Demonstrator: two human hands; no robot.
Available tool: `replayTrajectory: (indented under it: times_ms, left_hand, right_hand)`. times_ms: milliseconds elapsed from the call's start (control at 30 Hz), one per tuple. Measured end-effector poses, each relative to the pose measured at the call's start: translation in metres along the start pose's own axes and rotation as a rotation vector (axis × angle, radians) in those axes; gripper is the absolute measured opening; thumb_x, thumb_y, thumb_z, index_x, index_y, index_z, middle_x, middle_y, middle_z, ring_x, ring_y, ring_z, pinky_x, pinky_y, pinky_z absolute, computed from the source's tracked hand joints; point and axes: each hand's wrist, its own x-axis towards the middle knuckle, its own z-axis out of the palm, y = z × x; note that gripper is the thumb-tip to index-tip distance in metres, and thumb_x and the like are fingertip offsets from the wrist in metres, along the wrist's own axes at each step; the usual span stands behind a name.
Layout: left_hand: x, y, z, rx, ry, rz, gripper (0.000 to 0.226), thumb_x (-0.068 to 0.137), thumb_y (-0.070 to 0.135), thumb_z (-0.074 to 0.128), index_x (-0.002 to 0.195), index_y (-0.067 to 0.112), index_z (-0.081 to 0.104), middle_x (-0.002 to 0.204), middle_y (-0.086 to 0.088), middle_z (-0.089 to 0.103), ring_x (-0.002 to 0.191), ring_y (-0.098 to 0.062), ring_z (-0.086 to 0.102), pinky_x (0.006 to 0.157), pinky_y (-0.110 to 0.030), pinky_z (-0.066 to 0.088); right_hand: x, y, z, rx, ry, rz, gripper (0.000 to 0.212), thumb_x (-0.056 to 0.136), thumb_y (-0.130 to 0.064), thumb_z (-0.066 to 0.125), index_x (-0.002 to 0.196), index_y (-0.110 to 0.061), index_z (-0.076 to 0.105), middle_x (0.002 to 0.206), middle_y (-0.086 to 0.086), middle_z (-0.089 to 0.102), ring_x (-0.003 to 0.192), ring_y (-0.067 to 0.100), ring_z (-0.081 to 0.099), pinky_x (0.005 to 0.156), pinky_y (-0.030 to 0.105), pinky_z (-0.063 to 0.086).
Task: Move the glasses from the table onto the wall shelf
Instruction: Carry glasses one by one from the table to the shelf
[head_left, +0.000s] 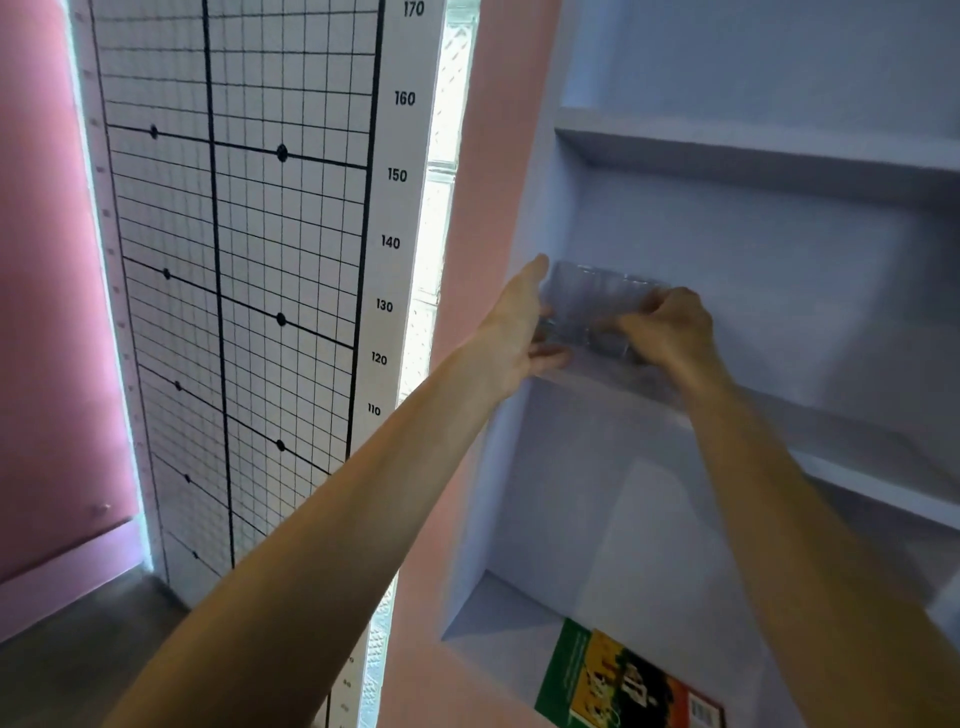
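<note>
Clear drinking glasses (592, 306) stand side by side at the left end of the middle board of the pale wall shelf (857, 467). They are blurred and how many there are is hard to tell. My left hand (519, 322) wraps the leftmost glass from the left, fingers behind it and thumb below. On the right end of the row my right hand (670, 327) is closed around a glass, with the knuckles facing me. The glass bases sit at the shelf's front edge.
A book (613, 680) with a green and yellow cover lies on the lower shelf board. Left of the shelf stands a pink wall strip, a lit glass-block column (436, 208) and a gridded height chart (249, 260). An upper shelf board (753, 150) is above.
</note>
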Motion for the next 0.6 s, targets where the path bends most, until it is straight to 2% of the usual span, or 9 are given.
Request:
replayTrajectory:
  times_ms: [33,133,233,300,400,467,600]
  left_hand:
    - [0.002,-0.001,0.000,0.013,0.001,0.000,0.064,0.103,0.055,0.048,0.147,0.010,0.051,0.133,-0.016,0.060,0.120,-0.035,0.063,0.104,-0.046,0.053]
    - [0.008,-0.003,0.000,0.053,0.001,0.013,0.062,0.103,0.056,0.047,0.146,0.011,0.052,0.124,-0.011,0.058,0.118,-0.032,0.064,0.100,-0.044,0.054]
    - [0.013,-0.003,-0.001,0.070,0.002,0.008,0.065,0.103,0.058,0.047,0.149,0.013,0.049,0.128,-0.011,0.055,0.121,-0.032,0.062,0.095,-0.043,0.055]
    - [0.017,-0.004,-0.001,0.071,0.002,-0.002,0.067,0.102,0.059,0.048,0.150,0.012,0.048,0.138,-0.013,0.055,0.124,-0.034,0.062,0.096,-0.043,0.056]
    - [0.023,-0.005,-0.002,0.048,-0.006,-0.013,0.069,0.101,0.059,0.049,0.150,0.011,0.048,0.145,-0.016,0.055,0.123,-0.034,0.062,0.099,-0.045,0.055]
    - [0.025,-0.005,-0.003,0.038,-0.016,-0.017,0.070,0.100,0.060,0.050,0.150,0.010,0.048,0.144,-0.017,0.056,0.123,-0.035,0.062,0.100,-0.045,0.055]
    - [0.025,-0.007,-0.005,0.031,-0.030,-0.009,0.070,0.101,0.059,0.048,0.150,0.010,0.048,0.144,-0.015,0.056,0.121,-0.034,0.062,0.101,-0.045,0.055]
  right_hand:
    - [0.000,0.000,0.001,-0.003,0.000,0.001,0.045,0.070,-0.036,0.089,0.102,-0.007,0.075,0.100,0.013,0.077,0.096,0.027,0.073,0.077,0.033,0.056]
    - [-0.003,0.002,0.001,0.005,-0.002,-0.006,0.051,0.066,-0.036,0.090,0.107,-0.010,0.077,0.105,0.012,0.078,0.100,0.026,0.074,0.087,0.040,0.061]
    - [-0.003,0.002,0.001,-0.020,0.016,-0.012,0.052,0.068,-0.039,0.091,0.108,-0.009,0.077,0.105,0.013,0.078,0.101,0.027,0.074,0.086,0.040,0.061]
    - [-0.003,0.001,0.002,-0.039,0.021,-0.010,0.053,0.068,-0.039,0.091,0.108,-0.008,0.076,0.106,0.012,0.077,0.102,0.028,0.074,0.087,0.041,0.061]
    - [-0.002,0.000,0.004,-0.081,0.040,-0.009,0.058,0.069,-0.038,0.091,0.115,-0.007,0.073,0.113,0.013,0.076,0.107,0.030,0.072,0.079,0.031,0.053]
    - [-0.002,-0.001,0.005,-0.110,0.048,-0.010,0.065,0.067,-0.043,0.092,0.118,-0.007,0.072,0.116,0.013,0.076,0.109,0.030,0.072,0.077,0.031,0.051]
    - [-0.006,-0.003,0.006,-0.145,0.072,0.005,0.077,0.067,-0.049,0.092,0.126,-0.006,0.067,0.126,0.015,0.072,0.116,0.033,0.069,0.089,0.036,0.054]
